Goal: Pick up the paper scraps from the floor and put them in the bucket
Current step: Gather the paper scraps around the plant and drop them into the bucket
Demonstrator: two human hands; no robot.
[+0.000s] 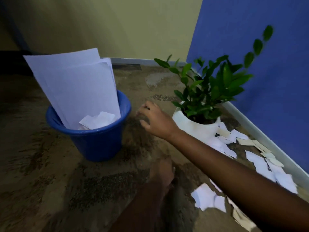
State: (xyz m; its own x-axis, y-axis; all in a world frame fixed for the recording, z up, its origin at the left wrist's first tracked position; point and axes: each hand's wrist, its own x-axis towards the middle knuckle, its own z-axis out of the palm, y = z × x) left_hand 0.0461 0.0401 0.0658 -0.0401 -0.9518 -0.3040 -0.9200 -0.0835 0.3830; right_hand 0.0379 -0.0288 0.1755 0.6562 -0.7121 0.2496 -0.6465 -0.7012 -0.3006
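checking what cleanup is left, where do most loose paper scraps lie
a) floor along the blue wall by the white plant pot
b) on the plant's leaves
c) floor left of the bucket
a: the paper scraps are strewn on the floor from the white pot along the blue wall, right of the bucket.

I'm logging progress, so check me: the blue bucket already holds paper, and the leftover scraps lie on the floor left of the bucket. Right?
Not quite. The blue bucket already holds paper, but the leftover scraps lie on the floor right of the bucket, beside the white plant pot, as the head view shows.
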